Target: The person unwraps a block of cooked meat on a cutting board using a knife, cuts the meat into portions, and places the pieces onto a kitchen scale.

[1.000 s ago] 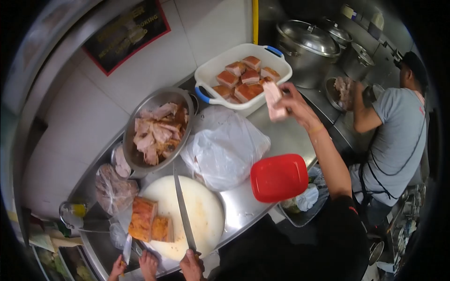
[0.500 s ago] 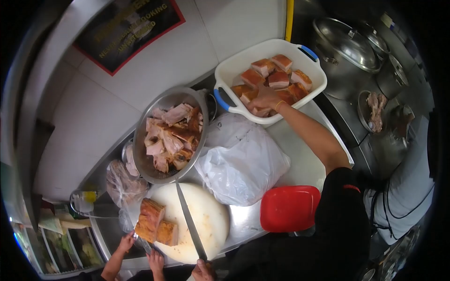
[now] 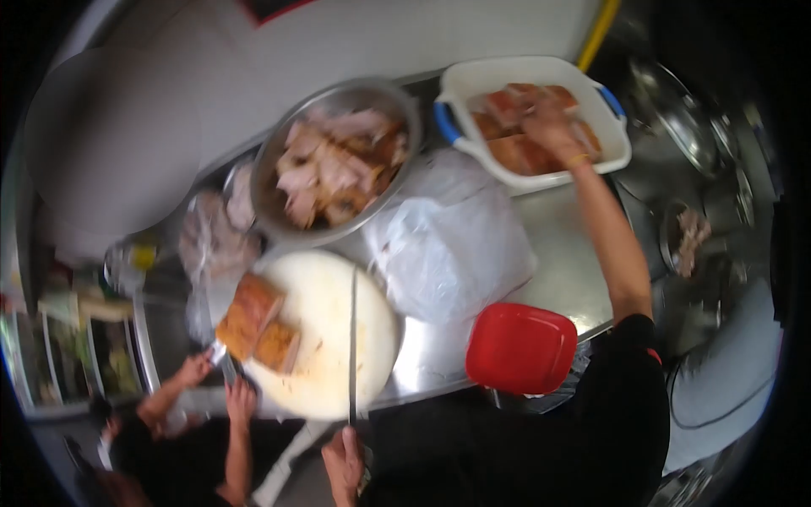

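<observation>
My left hand (image 3: 343, 460) is closed around the handle of a long knife (image 3: 353, 346), whose blade lies over the round white cutting board (image 3: 325, 287). Two joined-looking blocks of browned meat (image 3: 253, 317) rest on the board's left side. My right hand (image 3: 551, 127) reaches into the white tub (image 3: 623, 139) with blue handles, over browned meat pieces (image 3: 519, 155). Its fingers are blurred against the meat, and whether they grip a piece is unclear.
A metal bowl of cut meat (image 3: 334, 173), a plastic bag (image 3: 448, 253) and a red container (image 3: 521, 348) stand on the steel counter. Another person's hands (image 3: 241, 397) are at the board's lower left with a blade. Lidded pots (image 3: 676, 114) and a grey-shirted person (image 3: 731, 372) are at right.
My right hand carried a meat piece into the tub, then moved up and right over the pieces there. The view has shifted; my left hand still holds the knife.
</observation>
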